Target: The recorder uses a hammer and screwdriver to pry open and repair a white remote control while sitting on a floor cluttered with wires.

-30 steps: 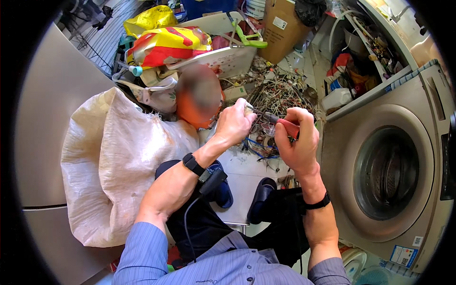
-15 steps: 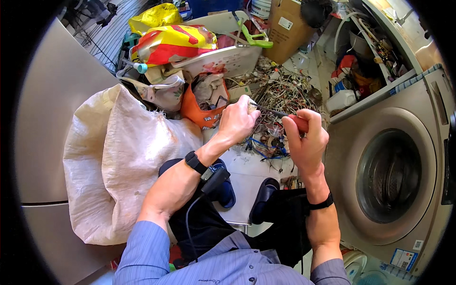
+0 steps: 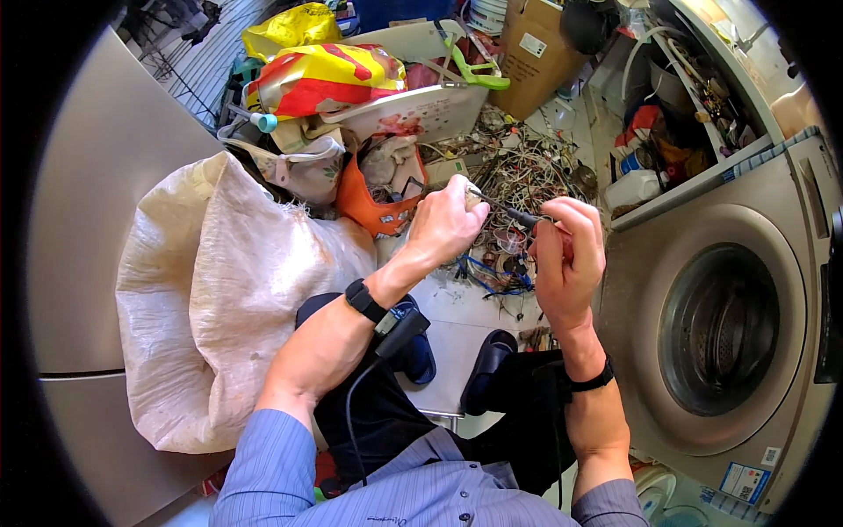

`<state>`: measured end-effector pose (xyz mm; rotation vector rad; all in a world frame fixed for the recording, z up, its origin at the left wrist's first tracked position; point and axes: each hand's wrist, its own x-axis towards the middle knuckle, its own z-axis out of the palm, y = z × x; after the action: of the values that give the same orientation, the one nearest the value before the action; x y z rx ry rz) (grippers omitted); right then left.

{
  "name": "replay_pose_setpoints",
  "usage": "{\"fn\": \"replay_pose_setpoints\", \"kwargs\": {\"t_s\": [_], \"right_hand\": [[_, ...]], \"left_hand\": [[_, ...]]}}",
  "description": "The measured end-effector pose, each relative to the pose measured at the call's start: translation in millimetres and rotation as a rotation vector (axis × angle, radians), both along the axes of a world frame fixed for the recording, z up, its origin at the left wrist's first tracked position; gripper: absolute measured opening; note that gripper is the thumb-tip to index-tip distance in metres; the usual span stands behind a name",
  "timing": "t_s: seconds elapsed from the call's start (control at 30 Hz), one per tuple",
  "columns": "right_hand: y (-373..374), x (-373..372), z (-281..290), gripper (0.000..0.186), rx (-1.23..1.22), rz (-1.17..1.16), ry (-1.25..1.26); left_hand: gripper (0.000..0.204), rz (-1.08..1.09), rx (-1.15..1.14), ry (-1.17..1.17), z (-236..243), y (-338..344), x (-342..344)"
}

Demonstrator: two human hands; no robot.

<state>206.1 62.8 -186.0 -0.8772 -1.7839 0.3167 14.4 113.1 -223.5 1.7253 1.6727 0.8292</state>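
My right hand is closed around the red handle of a screwdriver. Its dark shaft points left and slightly away, with the tip at my left hand. Between the fingertips of that left hand is a small pale piece, mostly covered by the fingers, so its kind cannot be made out. The screwdriver's tip meets it or lies right beside it. Below and beyond both hands, a tangled heap of wires and small electrical scraps spreads over the floor.
A big whitish woven sack stands at left, before a grey cabinet-like panel. Behind are an orange bag, a white bin and a cardboard box. A washing machine stands at right, near a cluttered shelf.
The fingers of my right hand have shifted and curled differently around the screwdriver's handle, as if turned. My left hand keeps its pinch in nearly the same place.
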Motion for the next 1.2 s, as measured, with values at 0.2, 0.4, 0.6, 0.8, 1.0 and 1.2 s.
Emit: {"fn": "replay_pose_setpoints", "kwargs": {"t_s": [0.2,0.4,0.6,0.8,1.0,1.2], "right_hand": [[2.8,-8.7,4.4,0.050,-0.034,-0.019,0.155],[-2.4,-1.1,-0.2,0.050,-0.188,-0.072,0.272],[-2.8,-6.1,22.1,0.046,0.030,-0.115,0.002],[-0.3,-2.7,17.6,0.035,0.025,-0.172,0.074],[5.2,11.3,2.9,0.033,-0.142,-0.123,0.116],[4.9,1.7,12.2,0.025,-0.048,-0.130,0.198]], "left_hand": [[0.033,-0.004,0.064,0.016,-3.6,0.2,-4.5],[0.034,-0.025,0.001,0.041,-2.2,-1.9,3.1],[0.033,-0.047,0.027,0.002,-8.5,1.0,-1.9],[0.029,-0.048,-0.018,-0.042,-13.1,2.6,2.1],[0.023,-0.089,0.017,-0.086,-30.1,9.8,0.8],[0.020,-0.124,-0.003,-0.191,-34.7,14.2,-6.3]]}}
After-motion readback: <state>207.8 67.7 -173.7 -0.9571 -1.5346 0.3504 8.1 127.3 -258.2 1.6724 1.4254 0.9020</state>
